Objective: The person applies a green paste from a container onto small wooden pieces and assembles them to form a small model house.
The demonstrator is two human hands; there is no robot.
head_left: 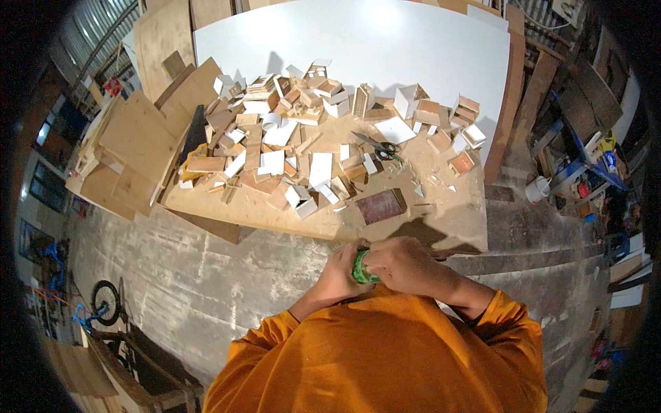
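My left hand [342, 274] and my right hand [406, 268] meet just beyond the workbench's front edge, close against my orange shirt. Both are closed around a small round green object [362, 268], partly hidden by my fingers. On the wooden workbench [451, 217] lie many small wood and white board pieces [320, 168], some joined into little box-like models [406, 101]. A pair of black-handled scissors [384, 147] rests at the right of the pile, and a dark reddish rectangular block [381, 205] lies nearer the front edge.
A large white board [351, 38] stands behind the bench. Leaning plywood sheets [127, 155] are at the left, a wheel [107, 303] and wooden frame at lower left. A white bucket [537, 189] and cluttered shelving are at the right, on a stained concrete floor [186, 275].
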